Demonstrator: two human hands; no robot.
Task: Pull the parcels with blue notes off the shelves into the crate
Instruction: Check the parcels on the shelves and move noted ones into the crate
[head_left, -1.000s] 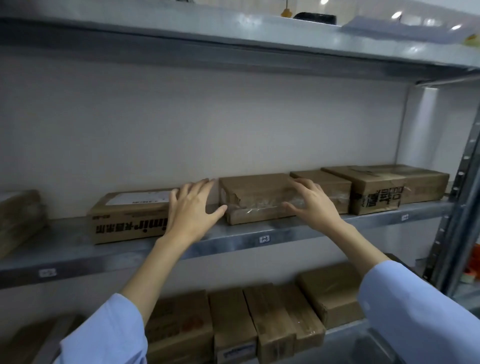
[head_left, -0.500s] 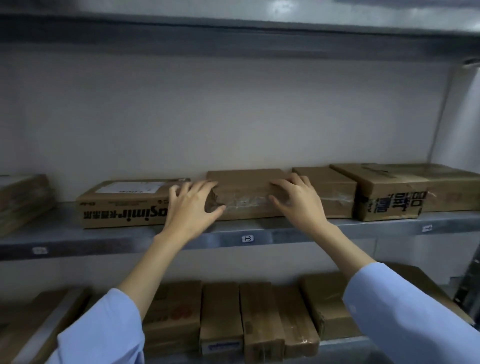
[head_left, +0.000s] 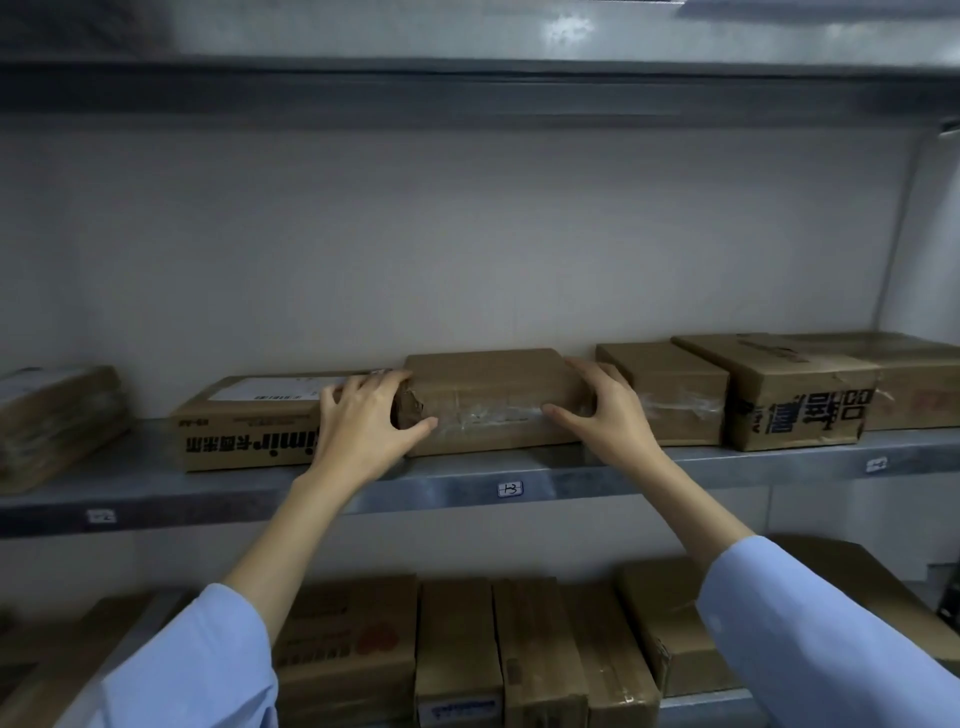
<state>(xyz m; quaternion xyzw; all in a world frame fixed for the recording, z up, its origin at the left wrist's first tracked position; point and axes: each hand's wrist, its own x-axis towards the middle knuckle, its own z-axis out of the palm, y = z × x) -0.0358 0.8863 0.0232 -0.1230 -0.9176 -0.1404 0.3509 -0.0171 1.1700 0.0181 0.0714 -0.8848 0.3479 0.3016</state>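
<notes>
Printed brown cardboard box (head_left: 249, 423) on the grey metal shelf (head_left: 519, 470), my left grip (head_left: 363, 423) curled round the torn left end of the plain brown taped cardboard parcel (head_left: 493, 395), parcel flat on the shelf between my grips, right grip (head_left: 610, 418) clasping its right end.

Cannot read the tiny shelf label (head_left: 509, 489), nor see whole the blurred left parcel (head_left: 57, 418) and far-right parcel (head_left: 919, 384), cut by the edges, nor the ends of the middle parcel (head_left: 493, 389) under the left hand (head_left: 363, 426) and right hand (head_left: 608, 421).
</notes>
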